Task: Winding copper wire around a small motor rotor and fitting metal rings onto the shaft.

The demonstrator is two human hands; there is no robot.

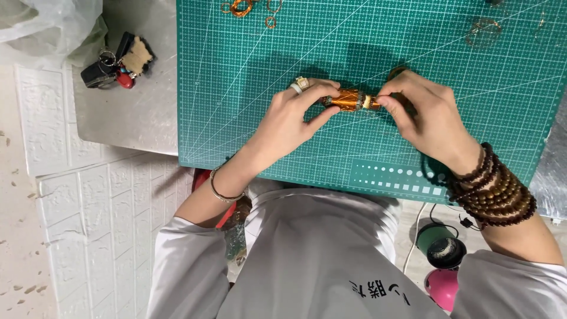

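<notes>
A: Where are the hands?
B: Both meet over the green cutting mat (pixel 248 88). The left hand (pixel 289 118) pinches one end of a small spool of copper wire (pixel 349 100); the right hand (pixel 428 115) nips the other end with thumb and fingertip. So both are closed on the spool, held just above the mat's middle.
A: How would you handle it well?
B: I'd judge a firm left pinch and light right fingertips best, so the winding stays tight and doesn't slip.
A: And around them?
B: Small copper wire rings (pixel 242 7) at the mat's far edge, a bunch of keys (pixel 115 65) on the grey counter (pixel 136 112).
</notes>
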